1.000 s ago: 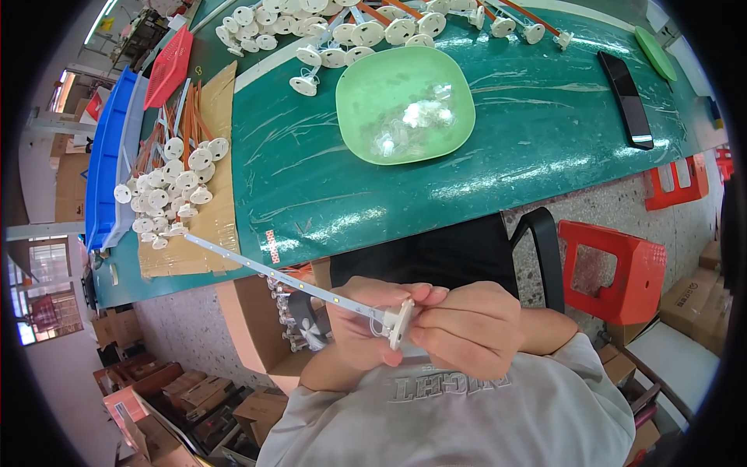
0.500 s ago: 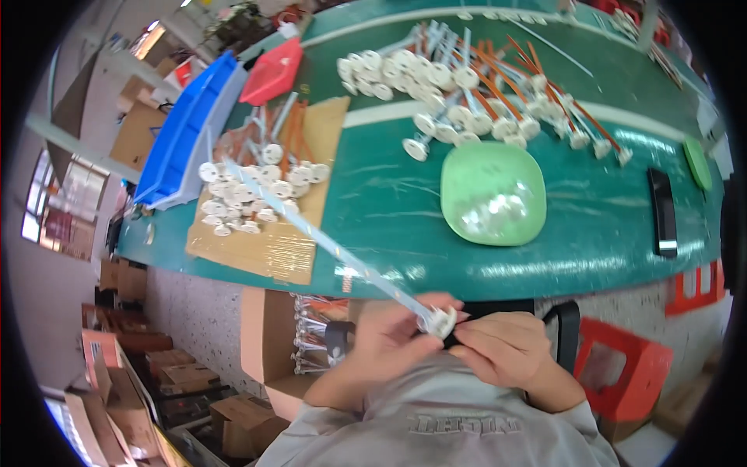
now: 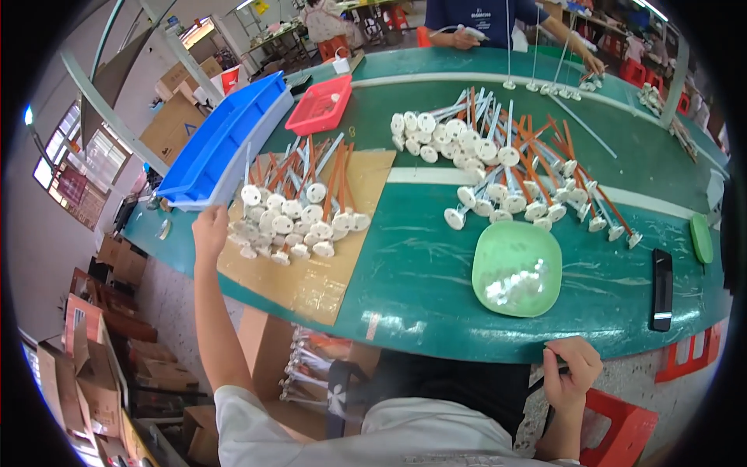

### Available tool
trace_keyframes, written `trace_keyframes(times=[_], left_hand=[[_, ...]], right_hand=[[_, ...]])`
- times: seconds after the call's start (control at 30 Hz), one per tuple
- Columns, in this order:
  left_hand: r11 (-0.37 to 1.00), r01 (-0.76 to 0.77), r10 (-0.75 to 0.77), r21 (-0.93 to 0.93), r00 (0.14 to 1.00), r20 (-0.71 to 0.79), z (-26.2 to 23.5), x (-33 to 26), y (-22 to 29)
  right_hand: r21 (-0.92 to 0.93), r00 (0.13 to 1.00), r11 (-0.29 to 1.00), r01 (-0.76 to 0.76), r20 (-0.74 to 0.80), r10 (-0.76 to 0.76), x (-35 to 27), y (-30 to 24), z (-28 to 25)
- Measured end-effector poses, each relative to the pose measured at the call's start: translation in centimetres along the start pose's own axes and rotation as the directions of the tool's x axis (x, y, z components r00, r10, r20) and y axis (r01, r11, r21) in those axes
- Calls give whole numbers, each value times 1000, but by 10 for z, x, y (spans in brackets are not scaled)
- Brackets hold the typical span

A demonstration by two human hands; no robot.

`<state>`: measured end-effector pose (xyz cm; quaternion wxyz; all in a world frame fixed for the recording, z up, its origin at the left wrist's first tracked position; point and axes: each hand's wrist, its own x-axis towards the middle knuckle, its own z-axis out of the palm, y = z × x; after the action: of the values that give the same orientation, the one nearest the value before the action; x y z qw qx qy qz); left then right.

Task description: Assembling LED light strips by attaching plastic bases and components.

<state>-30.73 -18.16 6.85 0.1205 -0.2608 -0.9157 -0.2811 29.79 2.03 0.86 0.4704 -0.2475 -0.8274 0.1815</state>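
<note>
My left hand [image 3: 210, 233] is at the left edge of a cardboard sheet [image 3: 311, 292], its fingers curled together. Whatever is in them, if anything, is hidden. Right beside it lies a pile of white round discs [image 3: 284, 224] on grey and orange-brown strips, spread over the cardboard. My right hand [image 3: 572, 372] hangs by the table's front edge, thumb and fingers closed in a pinch. I cannot make out anything between them. Nearest to it is a light green square bowl [image 3: 490, 292] holding small shiny, clear-looking pieces.
A larger heap of disc-ended strips [image 3: 467, 148] lies behind the bowl. Blue bin [image 3: 206, 148] and red tray [image 3: 319, 105] stand at the back left. A black flat object [image 3: 661, 289] lies right. Across the table a co-worker in dark blue [image 3: 471, 19] holds a white tool.
The disc-ended strip has left my hands. My left hand has moved left to the cardboard pile, my right hand away to the right. The view has tilted up, showing the co-worker.
</note>
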Motion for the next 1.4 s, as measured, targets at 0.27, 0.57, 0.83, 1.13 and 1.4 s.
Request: trace_keyframes(times=[0.27, 0.57, 0.83, 1.13, 1.4], left_hand=[[989, -95, 98, -114, 995, 16, 44, 37, -87], [947, -275, 225, -166, 937, -266, 39, -26, -18], [684, -642, 454, -347, 746, -487, 42, -226, 111], [377, -430, 605, -820, 785, -134, 72, -325, 234], [219, -779, 759, -587, 514, -399, 81, -361, 296]], right_hand=[[-165, 973, 966, 200, 151, -176, 59, 37, -24], [-684, 999, 729, 31, -10, -52, 133, 181, -63], [-616, 809, 713, -334, 201, 553, 117, 174, -102], [613, 654, 649, -450, -269, 707, 5, 23, -45], [764, 800, 553, -334, -80, 595, -22, -40, 17]])
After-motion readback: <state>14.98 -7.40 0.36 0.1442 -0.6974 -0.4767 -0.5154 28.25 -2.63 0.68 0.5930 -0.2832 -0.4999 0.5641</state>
